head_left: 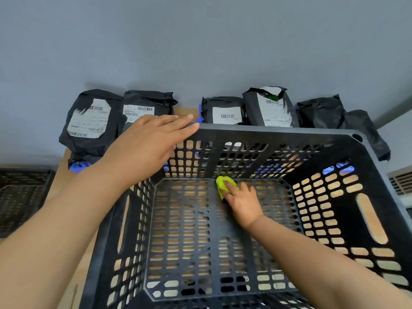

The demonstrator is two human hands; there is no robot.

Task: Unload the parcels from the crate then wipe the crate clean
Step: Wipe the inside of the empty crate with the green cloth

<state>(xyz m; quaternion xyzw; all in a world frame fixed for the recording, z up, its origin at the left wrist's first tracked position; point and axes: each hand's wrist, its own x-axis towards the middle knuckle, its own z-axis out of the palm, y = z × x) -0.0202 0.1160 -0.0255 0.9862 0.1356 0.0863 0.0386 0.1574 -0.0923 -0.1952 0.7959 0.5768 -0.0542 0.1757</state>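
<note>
Right hand (242,205), fingers laid over green cloth (221,182), pressed on crate (278,131) floor at 12 o'clock; left hand (151,139) flat on far rim. Parcels (225,103) lined beyond. Strokes best overlapped toward 6 o'clock.

The left hand (147,141) lies flat, palm down, fingers straight and close together, bare forearm stretched forward. The right hand (242,202) reaches lower, palm down, fingers pressing downward.
</note>
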